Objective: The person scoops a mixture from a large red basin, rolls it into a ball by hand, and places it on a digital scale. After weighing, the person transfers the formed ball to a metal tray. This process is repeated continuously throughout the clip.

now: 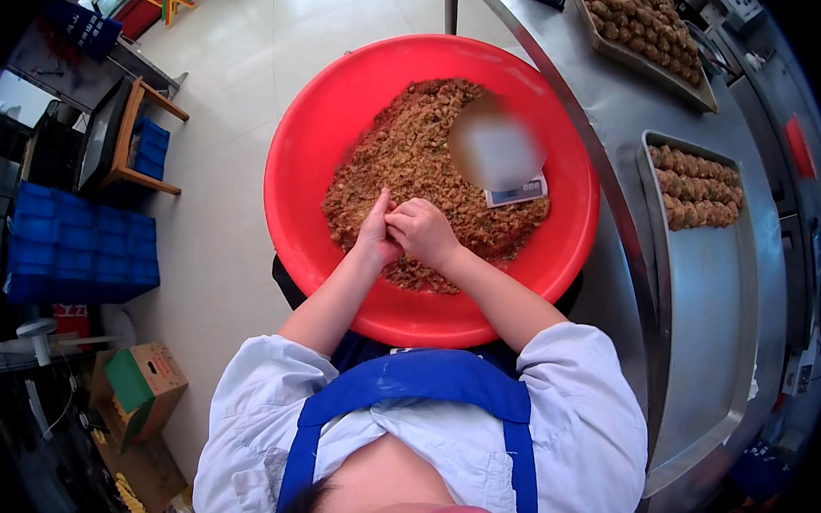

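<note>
In front of me is a large round red plastic basin (pixel 304 144) holding a heap of brown minced filling (pixel 411 136) with green flecks. My left hand (pixel 378 232) and my right hand (pixel 418 230) meet over the near part of the heap. The left palm is turned up and cupped, and the right fingers curl against it. Whatever lies between them is hidden. A digital kitchen scale (pixel 516 194) rests on the filling at the right; its top is covered by a blurred patch.
Right of the basin, a steel table (pixel 610 219) bears a metal tray (pixel 705 331) with rows of meatballs (pixel 696 189) at its far end. Another tray (pixel 706 98), piled with meatballs (pixel 643 31), stands farther back. Blue crates (pixel 83 247) and a cardboard box (pixel 156 375) are at the left.
</note>
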{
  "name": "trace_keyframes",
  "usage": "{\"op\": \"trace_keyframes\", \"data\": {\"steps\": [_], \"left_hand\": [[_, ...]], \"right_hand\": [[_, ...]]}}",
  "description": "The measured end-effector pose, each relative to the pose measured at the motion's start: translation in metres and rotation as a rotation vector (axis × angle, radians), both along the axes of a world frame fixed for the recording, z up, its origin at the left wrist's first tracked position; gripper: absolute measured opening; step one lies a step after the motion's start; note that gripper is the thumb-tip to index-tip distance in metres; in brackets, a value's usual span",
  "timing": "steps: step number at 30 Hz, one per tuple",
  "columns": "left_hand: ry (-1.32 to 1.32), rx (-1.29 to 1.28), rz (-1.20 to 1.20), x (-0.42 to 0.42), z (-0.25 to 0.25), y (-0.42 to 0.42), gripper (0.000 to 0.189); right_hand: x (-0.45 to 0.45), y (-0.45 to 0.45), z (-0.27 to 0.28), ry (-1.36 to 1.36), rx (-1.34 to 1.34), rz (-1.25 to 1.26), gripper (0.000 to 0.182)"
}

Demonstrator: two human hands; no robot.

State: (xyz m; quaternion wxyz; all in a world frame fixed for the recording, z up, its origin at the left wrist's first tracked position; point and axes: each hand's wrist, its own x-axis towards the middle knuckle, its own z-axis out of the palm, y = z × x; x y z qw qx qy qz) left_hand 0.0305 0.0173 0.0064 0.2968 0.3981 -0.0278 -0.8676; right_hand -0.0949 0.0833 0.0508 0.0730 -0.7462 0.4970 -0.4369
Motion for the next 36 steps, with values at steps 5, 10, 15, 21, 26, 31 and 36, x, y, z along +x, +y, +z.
{"op": "trace_keyframes", "data": {"steps": [5,10,15,21,26,31,36], "left_hand": [[-0.133,-0.008,-0.071,-0.020,0.016,0.004,0.038],[-0.141,-0.047,-0.083,-0.008,0.008,-0.002,0.036],[-0.206,-0.036,-0.050,-0.012,0.017,0.000,0.043],[0.161,-0.001,-0.298,-0.014,0.016,0.010,0.073],[0.529,0.010,-0.234,0.001,0.021,0.013,0.077],[0.318,-0.079,-0.093,-0.020,0.060,0.021,0.070],[0.116,-0.031,0.057,-0.006,0.017,-0.002,0.044]], "right_hand": [[-0.013,0.003,0.001,-0.039,0.177,-0.016,0.008],[-0.014,0.003,0.017,-0.267,0.301,-0.098,0.012],[-0.044,-0.007,-0.007,-0.108,0.641,-0.273,0.016],[-0.030,-0.009,-0.008,-0.211,0.039,-0.314,0.021],[-0.024,-0.011,0.006,-0.287,0.448,-0.232,0.021],[0.005,-0.007,-0.018,0.037,0.016,-0.387,0.039],[-0.005,-0.003,-0.007,0.093,0.147,-0.251,0.022]]}}
